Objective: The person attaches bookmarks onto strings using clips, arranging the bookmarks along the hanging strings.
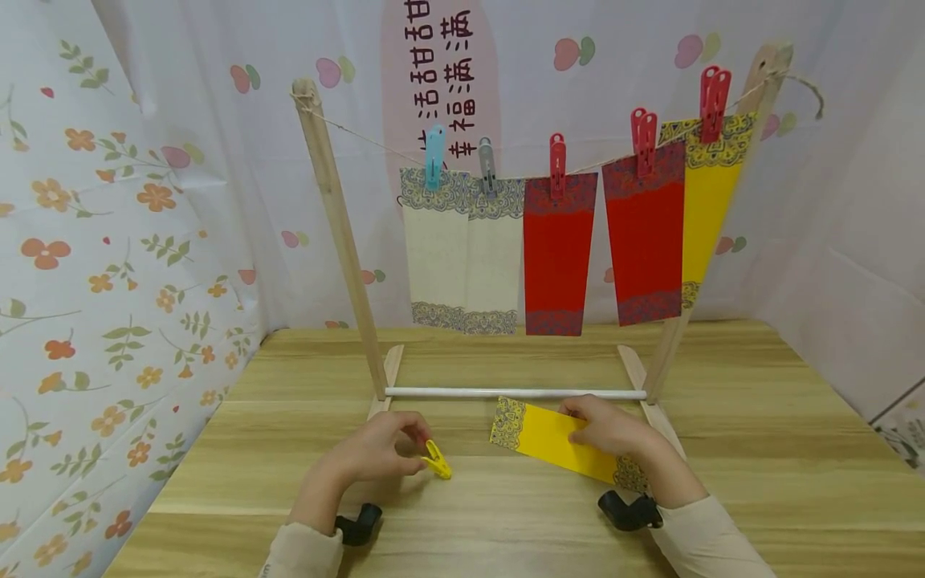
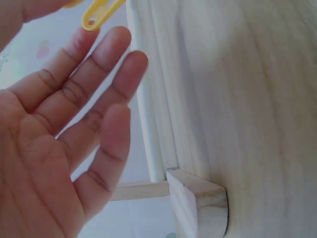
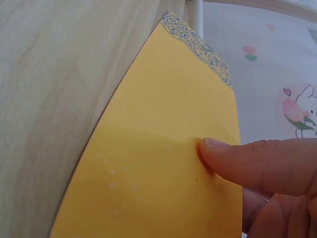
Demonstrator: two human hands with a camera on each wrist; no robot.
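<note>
Between its thumb and fingertips my left hand [image 1: 383, 445] pinches a yellow clothespin [image 1: 437, 461] low over the table. In the left wrist view one end of the clothespin [image 2: 101, 12] shows at the top, and the other fingers are spread loosely. My right hand [image 1: 610, 425] holds a yellow card [image 1: 560, 437] with patterned ends by its upper long edge, tilted above the table. The thumb [image 3: 223, 148] lies on the card's face in the right wrist view; the fingers behind it are mostly hidden.
Behind my hands stands a wooden frame [image 1: 340, 233] with a white bar [image 1: 513, 393] near the table. Its string carries two cream cards [image 1: 437, 257], two red cards [image 1: 556, 265] and a yellow card [image 1: 711, 209], pinned with blue, grey and red clothespins. Printed curtains hang behind.
</note>
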